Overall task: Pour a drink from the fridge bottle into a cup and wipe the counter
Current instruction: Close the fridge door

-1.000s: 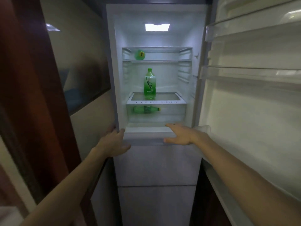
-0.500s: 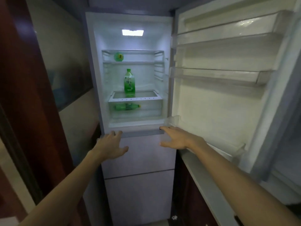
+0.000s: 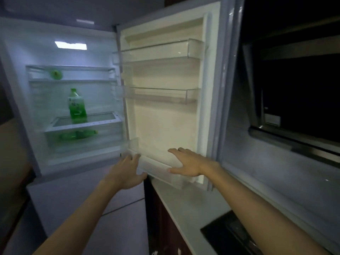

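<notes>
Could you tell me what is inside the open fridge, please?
An upright green bottle stands on the glass shelf, a second bottle lies in the drawer beneath, and a round green item sits on the top shelf. The drawer's front hides anything else.

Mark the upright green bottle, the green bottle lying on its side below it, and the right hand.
upright green bottle [image 3: 77, 106], head view, on its labelled body.
lying green bottle [image 3: 77, 135], head view, on the body, mid-length.
right hand [image 3: 185, 165], head view, on the back of the hand.
</notes>
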